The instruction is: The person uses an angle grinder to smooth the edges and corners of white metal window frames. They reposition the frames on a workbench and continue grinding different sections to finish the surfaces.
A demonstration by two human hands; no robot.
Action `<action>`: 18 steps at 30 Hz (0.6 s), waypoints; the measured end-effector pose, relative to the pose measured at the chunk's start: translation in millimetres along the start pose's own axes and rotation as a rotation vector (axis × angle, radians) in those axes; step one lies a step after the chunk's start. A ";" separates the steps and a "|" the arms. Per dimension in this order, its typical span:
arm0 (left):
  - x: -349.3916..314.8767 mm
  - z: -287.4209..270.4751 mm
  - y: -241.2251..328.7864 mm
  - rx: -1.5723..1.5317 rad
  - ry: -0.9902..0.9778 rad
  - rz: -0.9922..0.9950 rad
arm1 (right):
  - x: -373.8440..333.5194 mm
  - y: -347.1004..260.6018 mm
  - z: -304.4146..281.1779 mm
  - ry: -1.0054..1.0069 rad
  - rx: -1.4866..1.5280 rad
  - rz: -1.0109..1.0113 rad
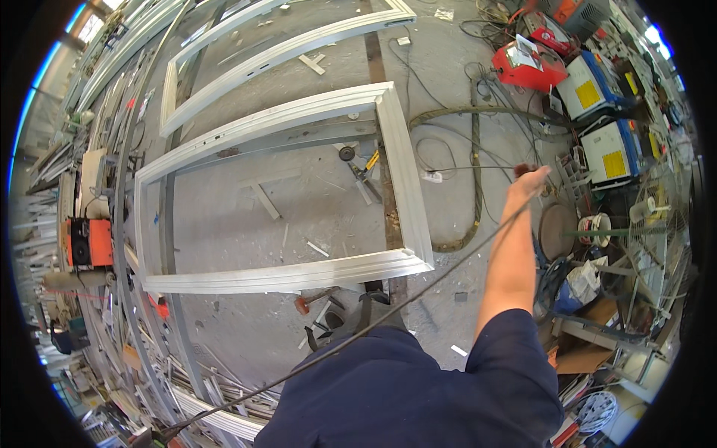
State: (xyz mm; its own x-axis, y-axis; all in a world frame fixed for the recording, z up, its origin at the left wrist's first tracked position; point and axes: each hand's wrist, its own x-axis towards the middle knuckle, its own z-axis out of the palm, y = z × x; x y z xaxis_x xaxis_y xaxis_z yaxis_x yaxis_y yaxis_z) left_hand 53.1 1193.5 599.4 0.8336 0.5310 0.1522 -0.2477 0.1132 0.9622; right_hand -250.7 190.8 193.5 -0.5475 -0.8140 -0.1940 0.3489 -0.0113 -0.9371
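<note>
My right arm reaches out to the right, over the floor near the machines. Its hand (529, 183) is closed, with the fingers a little smeared. A long dark cable (418, 293) crosses in front of me from the lower left up to that hand and wrist, and the fingers seem wrapped round it. Something reddish-brown shows at the hand's far side, too small to name. My left hand is out of sight. Ahead of me, a silvery rectangular metal frame (299, 278) lies raised on supports. A second metal frame (284, 66) lies beyond it.
Red (530, 66) and blue-white machines (609, 153) line the right side, with loose cables and a thick hose (478, 179) on the floor. A hammer (302, 305) lies near my feet. An orange box (89, 242) and long metal profiles fill the left. An angle grinder (347, 154) shows inside the frame.
</note>
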 end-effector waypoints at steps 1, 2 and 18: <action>2.3 -15.2 -11.6 0.000 0.013 -0.059 | 6.3 -21.7 7.5 -0.085 0.003 -0.051; 5.2 -30.3 -24.6 -0.001 0.024 -0.122 | 13.6 -45.3 13.6 -0.168 0.007 -0.106; -23.5 -171.7 -198.9 -0.215 0.099 -0.479 | -195.7 -486.3 184.8 -0.735 0.362 -0.828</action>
State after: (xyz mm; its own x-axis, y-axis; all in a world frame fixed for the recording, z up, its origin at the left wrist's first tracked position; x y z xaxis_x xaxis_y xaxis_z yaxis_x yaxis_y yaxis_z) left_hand -2.0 1302.7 365.8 0.8302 0.4533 -0.3246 0.0447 0.5263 0.8491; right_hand -172.6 248.2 740.8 -0.1785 -0.6197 0.7643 0.3527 -0.7654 -0.5383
